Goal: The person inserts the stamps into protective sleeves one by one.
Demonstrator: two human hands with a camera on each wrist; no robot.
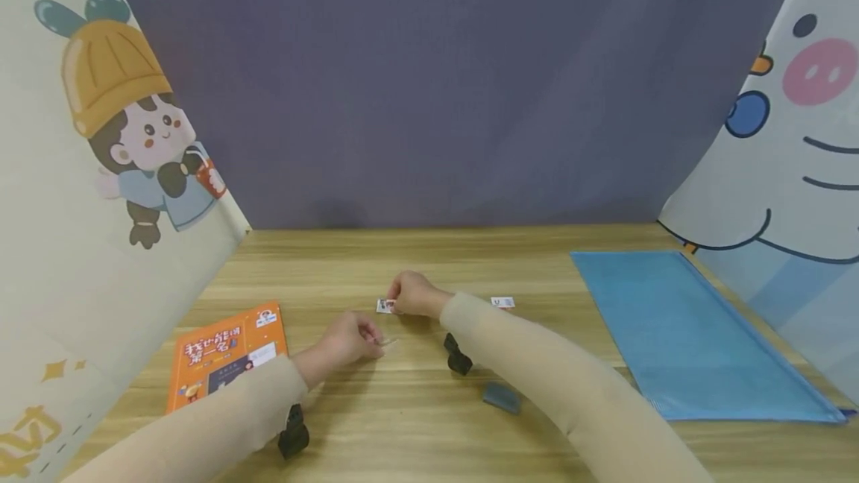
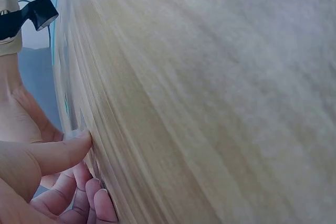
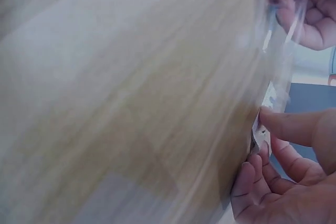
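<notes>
Mid-table, both forearms reach in w/ wrists low. Right hand (image 1: 414, 295) curls its fingers on a small printed card (image 1: 385, 306) lying on the wood. Left hand (image 1: 345, 340), at 7 o'clock from it, pinches a clear plastic sleeve (image 1: 389, 341). Blue zip pouch (image 1: 678, 334) lies flat at 3 o'clock, contents can't tell. Orange booklet (image 1: 228, 355) at 9 o'clock.

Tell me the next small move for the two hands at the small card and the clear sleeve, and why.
Probably bring the left hand with its thin clear plastic sleeve up to the small white printed card that the right hand pinches on the wooden table. Card and sleeve look apart, each already in a grip, so closing that gap seems the next step.
</notes>
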